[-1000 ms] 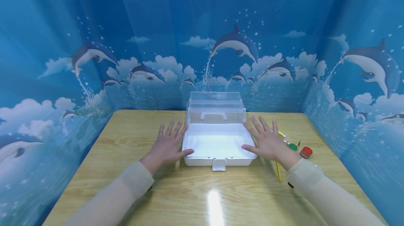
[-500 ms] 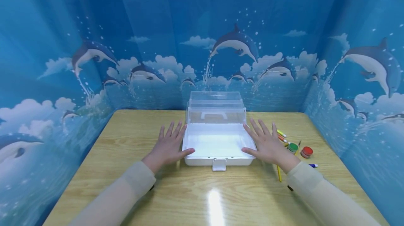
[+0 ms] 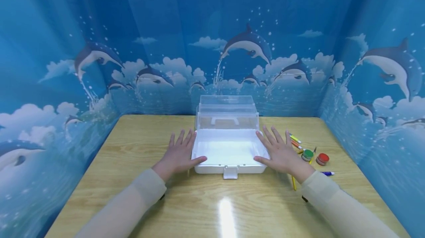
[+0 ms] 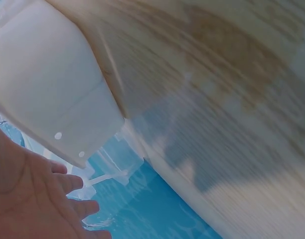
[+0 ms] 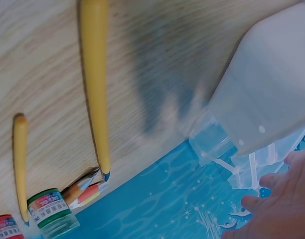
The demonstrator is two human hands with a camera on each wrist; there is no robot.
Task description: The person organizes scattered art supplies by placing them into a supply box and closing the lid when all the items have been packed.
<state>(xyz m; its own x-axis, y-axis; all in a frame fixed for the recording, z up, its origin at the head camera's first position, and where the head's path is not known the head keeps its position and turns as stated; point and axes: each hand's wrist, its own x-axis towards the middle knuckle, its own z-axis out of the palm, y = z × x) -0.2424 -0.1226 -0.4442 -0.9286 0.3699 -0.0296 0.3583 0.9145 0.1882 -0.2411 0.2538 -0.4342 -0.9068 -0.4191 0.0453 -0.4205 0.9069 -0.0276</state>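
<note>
A white plastic box (image 3: 230, 145) sits at the middle of the table, its clear lid (image 3: 227, 112) raised and tilted back behind it. A small latch (image 3: 230, 172) hangs off the front. My left hand (image 3: 179, 157) is at the box's left side, fingers spread and straight, thumb at the rim. On the opposite side, my right hand (image 3: 282, 155) is spread the same way, its thumb over the right rim. Both wrist views show the box's outer wall (image 4: 48, 74) beside the fingers. Whether the palms touch the box is hard to tell. Neither hand grips anything.
Right of my right hand lie a green-lidded jar (image 3: 307, 155), a red-lidded jar (image 3: 322, 159), a blue marker (image 3: 328, 173), other markers (image 3: 295, 139) and slim yellow sticks (image 5: 95, 89). A dolphin-printed blue curtain (image 3: 212, 46) surrounds the wooden table (image 3: 132, 149).
My left hand has shifted slightly right and my right hand has barely moved. More of the markers by the right hand now shows. The box stays put with its lid up.
</note>
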